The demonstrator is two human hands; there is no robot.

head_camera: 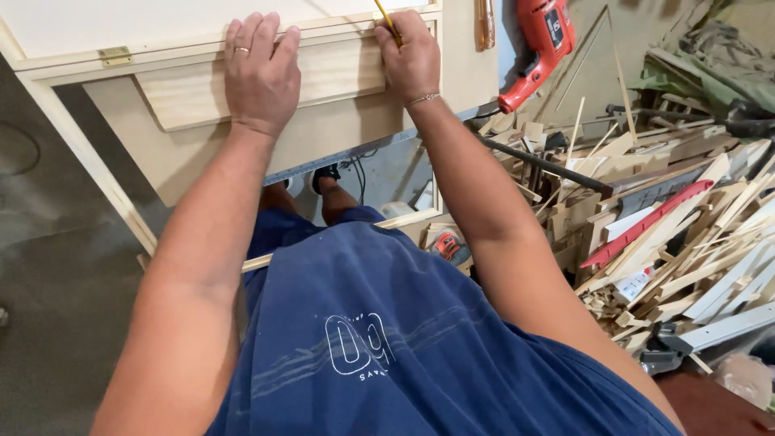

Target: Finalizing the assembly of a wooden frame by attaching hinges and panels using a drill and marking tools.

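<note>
My left hand (pixel 260 71) lies flat, fingers together, pressing a light wooden block (pixel 194 95) against the front panel (pixel 242 153) of a pale wooden cabinet. My right hand (pixel 410 55) grips a yellow pencil (pixel 387 18) with its tip at the block's upper right corner, under the cabinet's top edge. A brass hinge (pixel 115 56) sits on the cabinet's rim at the upper left. My blue shirt fills the lower middle of the view.
A red power drill (pixel 539 44) hangs at the upper right next to a wooden handle (pixel 484 23). A large heap of wood offcuts and strips (pixel 670 242) covers the right side. A small orange tool (pixel 448 246) lies on the floor. Grey floor (pixel 48 274) lies to the left.
</note>
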